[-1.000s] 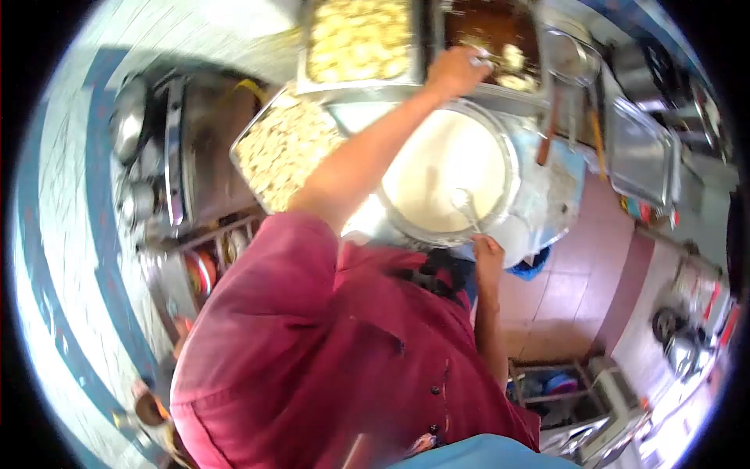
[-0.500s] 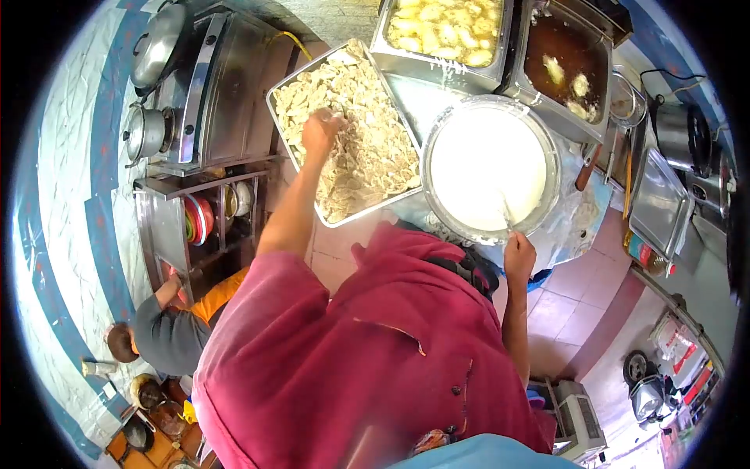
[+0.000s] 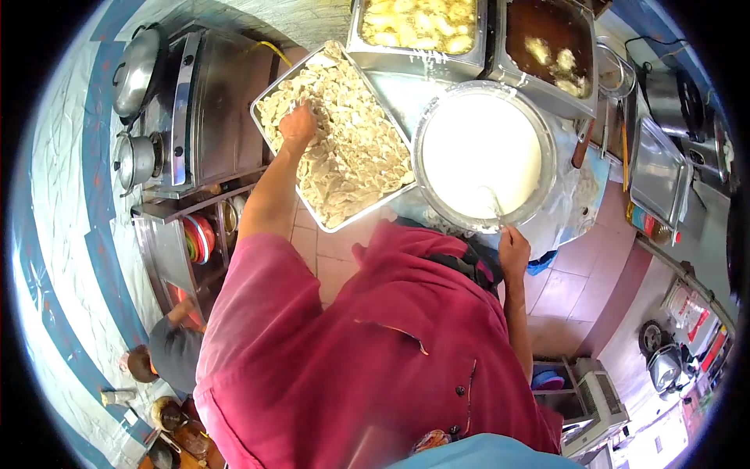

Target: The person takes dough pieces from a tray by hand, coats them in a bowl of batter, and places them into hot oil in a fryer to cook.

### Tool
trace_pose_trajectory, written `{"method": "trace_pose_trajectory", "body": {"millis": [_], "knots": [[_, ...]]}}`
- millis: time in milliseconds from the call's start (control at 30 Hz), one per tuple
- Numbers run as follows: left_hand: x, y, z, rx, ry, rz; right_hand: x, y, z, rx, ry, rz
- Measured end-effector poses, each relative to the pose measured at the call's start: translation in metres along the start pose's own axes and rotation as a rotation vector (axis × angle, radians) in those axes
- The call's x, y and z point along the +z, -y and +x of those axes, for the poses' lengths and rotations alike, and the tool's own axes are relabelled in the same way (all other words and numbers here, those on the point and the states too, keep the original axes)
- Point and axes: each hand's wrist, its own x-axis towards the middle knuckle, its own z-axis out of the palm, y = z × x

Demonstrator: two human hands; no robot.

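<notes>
My left hand (image 3: pixel 298 123) reaches into a rectangular metal tray (image 3: pixel 341 227) heaped with pale, coated food pieces (image 3: pixel 344 148). Its fingers are curled among the pieces at the tray's left side, with white smears on them. Whether a piece is in its grasp is hidden. To the right, a wide round tub (image 3: pixel 422 184) is filled with smooth white batter (image 3: pixel 480 148). My right hand (image 3: pixel 514 248) pinches the thin metal handle of a utensil (image 3: pixel 497 205) at the tub's near rim. The utensil's lower end is sunk in the batter, so its kind is hidden.
Behind the tub stand a fryer (image 3: pixel 547 31) of dark oil with several frying pieces and a metal pan (image 3: pixel 406 59) of yellow pieces in liquid. A stove (image 3: pixel 226 102) with pots is at left. Another person (image 3: pixel 176 348) bends beside the shelves. A metal tray (image 3: pixel 660 172) lies at right.
The whole view has shifted slightly. My left hand has moved a little farther toward the tray's far left side. My right hand still grips the utensil handle. The other person has shifted lower.
</notes>
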Motion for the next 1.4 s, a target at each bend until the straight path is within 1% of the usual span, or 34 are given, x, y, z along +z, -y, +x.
{"method": "trace_pose_trajectory", "body": {"millis": [100,133,233,267,300,367,433,467,533,567,633,700,767,833,867,900,967,1067,1167,1200,1300,1400], "knots": [[-0.008,-0.001,-0.001,0.018,0.051,0.010,-0.003,0.002,0.001,0.028,0.040,0.001],[-0.006,0.001,0.001,0.021,0.036,0.023,-0.004,0.005,0.001,0.037,0.047,0.010],[-0.012,0.005,0.002,-0.012,0.025,0.009,-0.005,0.002,0.005,0.053,0.085,-0.045],[-0.014,0.004,0.001,-0.075,-0.015,-0.041,-0.006,0.001,0.005,0.060,0.070,-0.033],[-0.012,0.009,0.002,-0.140,-0.048,-0.136,-0.008,0.003,0.005,0.067,0.053,-0.022],[-0.027,0.001,-0.013,-0.177,-0.249,-0.363,-0.012,0.006,0.008,0.079,0.027,-0.022],[-0.026,0.000,-0.017,-0.159,-0.330,-0.765,-0.014,0.006,0.007,0.100,0.015,-0.042],[-0.022,-0.007,-0.019,-0.202,-0.239,-1.081,-0.015,0.006,0.007,0.102,-0.017,-0.026],[-0.025,-0.032,-0.038,-0.290,-0.055,-1.716,-0.015,0.003,0.009,0.106,-0.008,-0.073],[-0.021,-0.041,-0.048,-0.224,0.090,-1.899,-0.016,0.000,0.009,0.112,-0.004,-0.099],[-0.022,-0.074,-0.067,-0.196,0.488,-2.119,-0.020,0.005,0.010,0.127,-0.024,-0.087],[-0.035,-0.128,-0.104,-0.229,0.686,-2.101,-0.019,0.006,0.008,0.154,-0.046,-0.076],[-0.042,-0.170,-0.135,-0.348,0.911,-2.014,-0.017,0.003,0.009,0.178,-0.071,-0.066],[-0.020,-0.200,-0.148,-0.146,1.159,-2.010,-0.021,0.009,0.006,0.177,-0.105,-0.027],[-0.002,-0.212,-0.152,-0.170,1.166,-1.938,-0.022,0.010,0.005,0.163,-0.127,-0.025],[-0.032,-0.237,-0.170,-0.213,1.044,-1.784,-0.024,0.010,0.004,0.148,-0.150,-0.023],[-0.005,-0.254,-0.171,-0.028,0.987,-1.511,-0.026,0.007,0.002,0.141,-0.154,-0.132],[0.032,-0.281,-0.178,0.335,0.639,-1.124,-0.031,0.012,-0.004,0.192,-0.149,-0.293],[0.010,-0.299,-0.200,0.523,0.301,-0.661,-0.031,0.020,-0.006,0.238,-0.122,-0.428],[0.009,-0.306,-0.200,0.480,0.387,-0.564,-0.029,0.020,-0.006,0.248,-0.110,-0.469],[0.019,-0.311,-0.203,0.549,0.339,-0.449,-0.015,0.011,-0.005,0.213,-0.066,-0.500],[0.027,-0.311,-0.203,0.557,0.329,-0.423,-0.009,0.022,-0.006,0.189,-0.056,-0.395]]}}
